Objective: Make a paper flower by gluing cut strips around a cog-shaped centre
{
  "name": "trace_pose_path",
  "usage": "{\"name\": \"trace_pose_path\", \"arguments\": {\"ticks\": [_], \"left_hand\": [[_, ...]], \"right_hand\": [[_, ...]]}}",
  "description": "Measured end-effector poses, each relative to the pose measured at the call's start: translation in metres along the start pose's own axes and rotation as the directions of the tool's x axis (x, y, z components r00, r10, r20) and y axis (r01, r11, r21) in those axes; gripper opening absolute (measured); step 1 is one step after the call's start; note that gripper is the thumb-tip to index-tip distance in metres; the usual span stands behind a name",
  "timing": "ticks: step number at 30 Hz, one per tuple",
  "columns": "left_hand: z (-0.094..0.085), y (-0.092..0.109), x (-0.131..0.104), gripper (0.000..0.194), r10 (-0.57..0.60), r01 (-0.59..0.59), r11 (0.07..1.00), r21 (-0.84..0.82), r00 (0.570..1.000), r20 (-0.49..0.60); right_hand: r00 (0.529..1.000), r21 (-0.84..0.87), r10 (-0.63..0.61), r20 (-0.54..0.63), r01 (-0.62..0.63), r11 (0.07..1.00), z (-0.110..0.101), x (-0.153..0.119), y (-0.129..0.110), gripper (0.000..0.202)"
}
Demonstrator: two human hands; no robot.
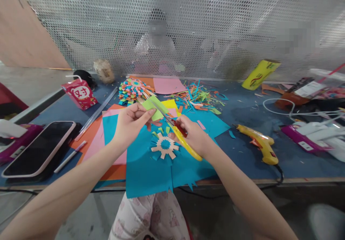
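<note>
My left hand (136, 119) pinches a small piece of light green paper (152, 106) above the table. In my right hand (190, 134) is a pair of scissors with yellow handles (188, 148), and its blades lie at the green paper. Whether the blades are cutting through I cannot tell. Beneath my hands, a ring of pale pink paper tabs (165, 145) with some blue and green tabs rests on blue paper sheets (148, 171). Farther back stands a heap of colourful fringed paper pieces (136, 89).
Paper scraps (196, 96) lie behind my right hand. A yellow glue gun (258, 143) and a purple power strip (307, 137) are on the right. To the left are a phone (40, 148), a red drink carton (80, 93) and a clear strip (95, 114). Perforated metal (188, 28) closes the back.
</note>
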State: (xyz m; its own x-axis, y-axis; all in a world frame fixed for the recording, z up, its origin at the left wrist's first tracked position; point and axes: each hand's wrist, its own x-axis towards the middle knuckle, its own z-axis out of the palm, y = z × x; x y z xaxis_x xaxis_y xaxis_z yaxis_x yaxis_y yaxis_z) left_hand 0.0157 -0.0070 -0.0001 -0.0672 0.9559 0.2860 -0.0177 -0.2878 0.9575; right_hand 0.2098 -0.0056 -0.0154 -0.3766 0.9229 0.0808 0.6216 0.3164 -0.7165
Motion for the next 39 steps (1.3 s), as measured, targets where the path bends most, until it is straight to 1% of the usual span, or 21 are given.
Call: {"name": "trace_pose_path", "arguments": {"ticks": [7, 12, 15, 18, 22, 26, 29, 31, 34, 37, 39], "left_hand": [[0.000, -0.001, 0.002, 0.036, 0.003, -0.002, 0.999, -0.036, 1.000, 0.014], [-0.001, -0.004, 0.002, 0.033, 0.007, -0.006, 0.999, -0.041, 1.000, 0.029], [-0.001, -0.005, 0.003, 0.033, -0.003, 0.005, 0.999, -0.037, 0.999, 0.033], [-0.001, -0.006, 0.003, 0.034, -0.020, 0.022, 0.999, -0.042, 0.999, 0.043], [0.000, -0.006, 0.004, 0.040, -0.046, 0.051, 0.997, -0.056, 0.995, 0.087], [0.001, -0.006, 0.003, 0.042, -0.048, 0.054, 0.997, -0.050, 0.994, 0.099], [0.001, -0.006, 0.003, 0.039, -0.047, 0.051, 0.998, -0.041, 0.995, 0.087], [0.000, -0.007, 0.004, 0.037, -0.045, 0.047, 0.998, -0.030, 0.997, 0.058], [-0.004, -0.010, 0.008, 0.033, 0.004, -0.007, 0.999, -0.043, 0.999, -0.051], [-0.008, -0.014, 0.014, 0.035, 0.070, -0.089, 0.989, -0.114, 0.984, -0.161], [-0.010, -0.016, 0.016, 0.034, 0.094, -0.126, 0.979, -0.159, 0.976, -0.197]], "right_hand": [[1.000, 0.006, -0.006, -0.022, 0.006, 1.000, -0.002, -0.001, -0.005, 0.045], [0.999, -0.023, -0.017, -0.051, 0.016, 1.000, -0.002, 0.000, -0.006, 0.045], [0.997, -0.041, -0.016, -0.073, 0.013, 0.999, -0.001, 0.001, -0.005, 0.047], [0.998, -0.037, -0.002, -0.069, -0.001, 0.999, -0.001, 0.001, -0.005, 0.048], [0.999, -0.006, 0.006, -0.035, -0.006, 1.000, -0.001, 0.000, -0.004, 0.045], [0.997, -0.003, -0.038, -0.067, 0.037, 0.999, 0.000, 0.000, -0.001, 0.040], [0.997, -0.016, -0.036, -0.075, 0.035, 0.999, 0.001, 0.001, 0.003, 0.038], [0.997, -0.015, -0.030, -0.072, 0.029, 0.999, 0.002, 0.002, 0.005, 0.037], [0.998, -0.003, -0.002, -0.058, 0.002, 1.000, 0.001, 0.002, 0.007, 0.038], [1.000, -0.001, 0.015, -0.027, -0.015, 1.000, -0.001, -0.001, 0.006, 0.040], [1.000, -0.016, 0.017, -0.006, -0.017, 1.000, -0.002, -0.003, 0.005, 0.042]]}}
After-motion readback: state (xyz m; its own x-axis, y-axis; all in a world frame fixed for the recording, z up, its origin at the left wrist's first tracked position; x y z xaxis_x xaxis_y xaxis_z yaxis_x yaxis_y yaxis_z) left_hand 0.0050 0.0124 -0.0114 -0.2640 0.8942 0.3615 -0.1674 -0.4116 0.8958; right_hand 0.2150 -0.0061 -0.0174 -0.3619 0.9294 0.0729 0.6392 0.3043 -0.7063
